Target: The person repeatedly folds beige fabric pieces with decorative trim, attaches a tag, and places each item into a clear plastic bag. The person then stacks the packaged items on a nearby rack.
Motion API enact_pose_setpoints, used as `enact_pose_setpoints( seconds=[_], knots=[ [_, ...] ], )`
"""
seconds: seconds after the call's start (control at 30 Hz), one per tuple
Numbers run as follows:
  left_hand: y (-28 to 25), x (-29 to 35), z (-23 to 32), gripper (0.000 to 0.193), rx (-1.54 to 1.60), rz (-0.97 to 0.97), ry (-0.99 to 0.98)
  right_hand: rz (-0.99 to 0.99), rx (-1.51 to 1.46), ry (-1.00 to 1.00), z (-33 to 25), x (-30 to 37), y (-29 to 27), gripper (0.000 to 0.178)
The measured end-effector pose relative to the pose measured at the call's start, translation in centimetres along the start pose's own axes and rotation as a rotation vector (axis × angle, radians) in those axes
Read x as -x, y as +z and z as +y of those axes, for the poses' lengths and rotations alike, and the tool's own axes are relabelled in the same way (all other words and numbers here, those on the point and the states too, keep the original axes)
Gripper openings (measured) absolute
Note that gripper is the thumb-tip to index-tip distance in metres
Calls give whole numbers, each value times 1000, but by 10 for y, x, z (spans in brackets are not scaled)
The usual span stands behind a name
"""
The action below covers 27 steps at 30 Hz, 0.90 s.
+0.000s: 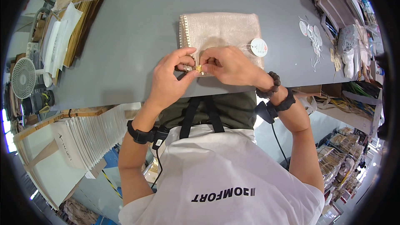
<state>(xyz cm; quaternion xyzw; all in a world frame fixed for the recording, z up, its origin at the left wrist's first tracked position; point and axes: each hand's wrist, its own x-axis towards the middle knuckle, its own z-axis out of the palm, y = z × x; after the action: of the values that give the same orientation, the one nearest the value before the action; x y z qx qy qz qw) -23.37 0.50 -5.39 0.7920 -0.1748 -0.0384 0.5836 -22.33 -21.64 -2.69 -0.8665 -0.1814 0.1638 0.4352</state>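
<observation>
Cloth (227,29) long axis left-right, trim (183,29) frame-left. Right grip (231,66) pinches yellow bit (198,68), cloth's lower-left corner; left grip (167,77) adjacent, hold unclear.

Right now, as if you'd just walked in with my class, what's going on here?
A person in a white shirt is working with both hands at the near left corner of a folded beige cloth on a grey table. The right hand pinches a small yellow piece, too small to identify; the left hand has its thumb tip beside it. A round white tag lies at the cloth's right side.
</observation>
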Motion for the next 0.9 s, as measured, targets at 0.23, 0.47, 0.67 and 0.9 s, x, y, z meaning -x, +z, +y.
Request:
enact_pose_setpoints(
  seconds=[0.23, 0.47, 0.67, 0.9],
  knots=[
    [-1, 1, -10, 28, 7, 28, -1, -17, -45, 31, -1, 1, 1, 13],
    [1, 6, -13, 13, -244, 90, 173, 64, -159, 97, 5, -4, 12, 19],
    [0, -1, -7, 15, -296, 183, 192, 256, -39, -61, 0, 2, 23, 23],
    [1, -27, 8, 12, -389, 125, 181, 477, 484, -488, -2, 43, 27, 16]
  ],
)
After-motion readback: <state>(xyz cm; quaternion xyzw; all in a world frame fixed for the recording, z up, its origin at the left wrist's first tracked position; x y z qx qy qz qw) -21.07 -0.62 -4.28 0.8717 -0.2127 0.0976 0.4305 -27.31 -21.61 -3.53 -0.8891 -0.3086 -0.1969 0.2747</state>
